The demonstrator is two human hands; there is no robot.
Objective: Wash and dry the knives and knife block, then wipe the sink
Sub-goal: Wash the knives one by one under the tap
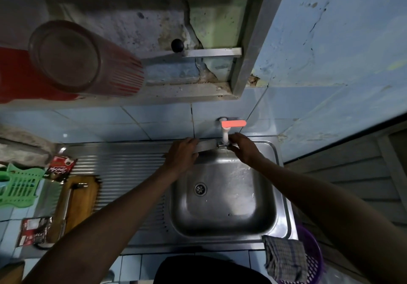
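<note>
Hands meet under the tap (pixel 225 134): left hand (pixel 182 152) curls round the knife (pixel 206 145) by one end, right hand (pixel 243 149) pinches the other end with bent fingers. Sink (pixel 222 197) sits right below, cloth (pixel 285 257) near its front corner.

A single wide-angle view is given from a camera worn on the head, looking forward and steeply down over a steel sink (pixel 222 197). The basin is seen from close above, right of centre, with its ribbed draining board (pixel 123 173) spread to the left. The far tiled wall (pixel 132 118) and a tap (pixel 226 129) are placed in the middle, and wall shelving (pixel 211 52) is caught at the top. Both forearms are seen entering from the near bottom corners, the left hand (pixel 181 153) and right hand (pixel 244 149) meeting at the far rim. Straight lines are bent outward toward the edges. No second view is provided.
</note>
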